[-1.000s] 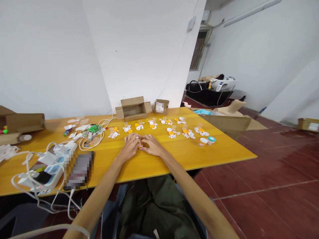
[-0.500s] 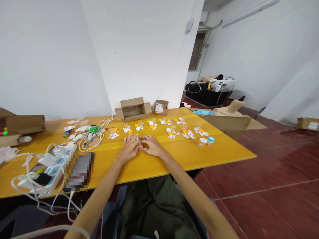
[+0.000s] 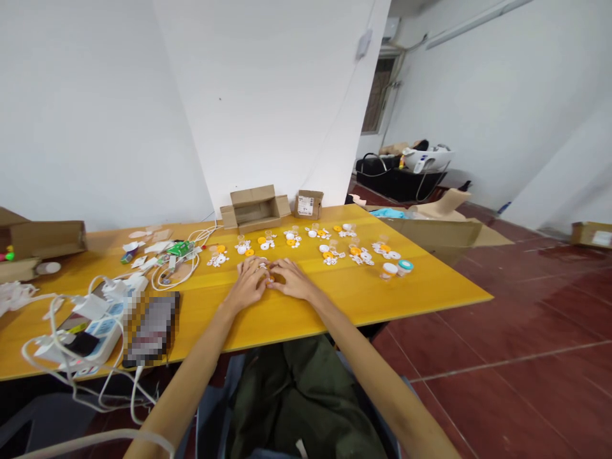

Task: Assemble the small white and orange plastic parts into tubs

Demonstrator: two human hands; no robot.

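My left hand (image 3: 248, 280) and my right hand (image 3: 292, 278) rest close together on the yellow table (image 3: 344, 299), fingertips meeting. Between the fingertips sits a small orange and white part (image 3: 270, 278), pinched by both hands; its shape is too small to make out. Behind the hands lie rows of small white and orange round parts (image 3: 329, 254) with tiny clear cups. Two small jars with white and teal lids (image 3: 398, 268) stand to the right.
An open cardboard box (image 3: 253, 207) and a smaller box (image 3: 308, 204) stand at the table's back edge. Left are white cables (image 3: 176, 271), a power strip (image 3: 95, 328), a phone (image 3: 153, 328) and another carton (image 3: 43, 236). Flattened cardboard (image 3: 440, 233) lies right, over red floor tiles.
Both hands stay together on the same spot, with only slight finger movement. The view has shifted a little.
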